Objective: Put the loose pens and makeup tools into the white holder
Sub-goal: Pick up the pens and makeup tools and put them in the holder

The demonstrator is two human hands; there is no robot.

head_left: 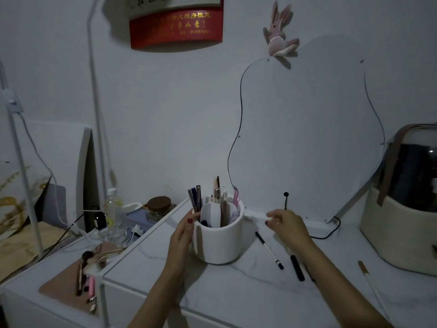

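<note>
The white holder [218, 240] stands on the marble-look tabletop [236, 292] with several pens and makeup tools upright in it. My left hand [182, 233] grips its left side, thumb on the rim. My right hand [287, 224] hovers right of the holder, fingers pinched on a thin black tool [285, 200] whose round tip sticks up above the hand. Loose on the table lie a black-and-white pen [269, 250], a black pen [297, 268] and a long white-and-gold brush [372, 288]. A thin dark stick is partly hidden under my right forearm.
A wavy-edged mirror [307, 138] leans on the wall behind the holder, a cable at its base. A beige storage case [399, 235] stands at the right. On the lower surface at left are a pink tray [63, 287] of brushes, a bottle [113, 205] and a jar [159, 205].
</note>
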